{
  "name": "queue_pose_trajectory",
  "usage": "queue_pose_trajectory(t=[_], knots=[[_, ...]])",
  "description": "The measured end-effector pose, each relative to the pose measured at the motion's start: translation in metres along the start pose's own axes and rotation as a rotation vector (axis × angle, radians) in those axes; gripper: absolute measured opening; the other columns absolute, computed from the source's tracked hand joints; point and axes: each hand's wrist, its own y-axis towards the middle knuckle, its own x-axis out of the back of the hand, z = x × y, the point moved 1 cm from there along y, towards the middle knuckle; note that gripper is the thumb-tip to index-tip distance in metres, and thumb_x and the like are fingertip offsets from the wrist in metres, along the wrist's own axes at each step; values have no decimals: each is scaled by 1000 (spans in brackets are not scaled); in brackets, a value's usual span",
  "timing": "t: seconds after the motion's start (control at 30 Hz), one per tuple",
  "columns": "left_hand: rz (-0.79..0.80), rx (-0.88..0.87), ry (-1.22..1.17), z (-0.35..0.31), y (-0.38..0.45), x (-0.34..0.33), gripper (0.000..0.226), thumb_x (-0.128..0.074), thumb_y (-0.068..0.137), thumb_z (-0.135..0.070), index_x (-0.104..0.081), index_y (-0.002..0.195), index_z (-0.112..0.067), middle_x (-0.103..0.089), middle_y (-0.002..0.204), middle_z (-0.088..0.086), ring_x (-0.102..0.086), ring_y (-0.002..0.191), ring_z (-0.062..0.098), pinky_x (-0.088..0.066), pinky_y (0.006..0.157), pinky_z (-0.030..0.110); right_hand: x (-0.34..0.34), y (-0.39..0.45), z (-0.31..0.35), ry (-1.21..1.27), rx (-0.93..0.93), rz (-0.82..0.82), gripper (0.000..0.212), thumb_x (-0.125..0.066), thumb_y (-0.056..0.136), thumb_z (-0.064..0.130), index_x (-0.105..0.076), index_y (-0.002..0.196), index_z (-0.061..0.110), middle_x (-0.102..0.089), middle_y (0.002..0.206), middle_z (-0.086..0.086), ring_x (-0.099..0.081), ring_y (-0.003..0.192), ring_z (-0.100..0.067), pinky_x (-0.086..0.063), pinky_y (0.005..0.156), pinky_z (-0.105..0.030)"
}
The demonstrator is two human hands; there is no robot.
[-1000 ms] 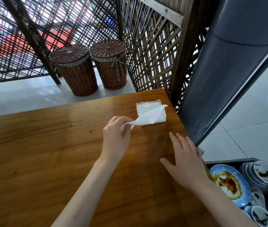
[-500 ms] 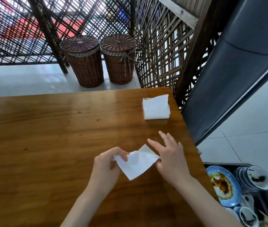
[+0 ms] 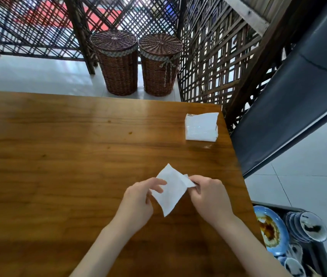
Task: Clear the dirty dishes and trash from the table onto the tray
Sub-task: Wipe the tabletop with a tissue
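Napkin [image 3: 170, 191] hangs pinched between left hand [image 3: 138, 202] and right hand [image 3: 208, 196] fingers [image 3: 193, 179] above table [image 3: 58, 156].

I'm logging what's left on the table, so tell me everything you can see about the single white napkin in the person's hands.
The napkin is a thin white paper square, folded and clean-looking, turned diamond-wise above the wooden table. The left hand pinches its left edge and the right hand pinches its right corner, where a layer is peeling apart.

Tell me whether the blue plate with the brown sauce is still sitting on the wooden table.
No: the blue plate lies in the dark tray beside the table, next to stacked bowls.
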Motion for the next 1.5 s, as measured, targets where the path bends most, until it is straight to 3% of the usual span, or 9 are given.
queue_pose_trajectory(t=[0.2,0.37,0.53,0.7,0.83,1.0,1.13,1.27,1.5], knots=[[49,1,-151,-10,11,-6,63,-49,93,-8,-28,139,-46,-62,105,-16,-60,90,2,-48,72,7,3,0,4,-26,62,50,30,-62,89,27,-64,119,23,-71,102,8,-66,84,-8,-51,56,-10],[-14,17,-144,-11,16,-9,39,-50,93,-10,-59,120,-37,-62,113,-11,-55,95,4,-42,72,2,2,1,3,-26,79,102,29,-59,91,31,-62,120,27,-69,101,10,-63,87,-7,-48,58,-9],[-46,108,-255,-4,16,-11,33,-51,92,-10,-64,116,-29,-65,107,-1,-60,96,25,-43,60,6,-1,1,-4,11,71,138,49,-64,88,23,-50,134,30,-60,125,13,-58,111,-6,-52,76,-11],[-102,186,-406,-3,17,-7,30,-56,90,-6,-69,109,-25,-65,113,-4,-60,103,14,-53,80,19,-4,-2,-5,31,111,211,72,-74,77,31,-39,140,33,-52,133,16,-49,122,-6,-46,87,-14],[-131,297,-668,-6,15,-3,36,-59,85,2,-72,91,-31,-69,101,-8,-65,95,7,-54,77,17,-4,-4,1,-16,72,264,90,-80,69,39,-30,144,33,-44,141,15,-42,129,-8,-41,102,-30],[-101,448,-913,-8,15,1,34,-54,86,3,-76,86,-23,-67,103,-2,-65,95,15,-55,86,32,-3,-4,1,-60,122,108,58,-70,83,26,-47,136,28,-51,137,11,-46,127,-7,-44,97,-20],[-113,430,-823,-2,11,2,29,-54,88,-4,-73,87,-26,-68,97,-7,-68,80,4,-56,75,23,0,-3,-1,-123,195,-81,42,-75,75,7,-66,116,12,-66,116,-4,-60,113,-23,-48,90,-32],[-141,261,-384,15,0,3,24,-57,90,-16,-66,105,-32,-66,94,-18,-62,82,4,-47,61,7,2,-9,-8,-208,288,-105,37,-86,59,3,-74,93,6,-71,103,-10,-66,101,-30,-54,80,-43],[-161,-1,199,50,-28,14,31,-60,87,-20,-63,116,-29,-58,121,-10,-45,119,10,-36,101,28,17,-16,-27,-306,215,-151,25,-87,56,3,-68,71,-2,-68,108,-20,-63,106,-35,-48,82,-39]])
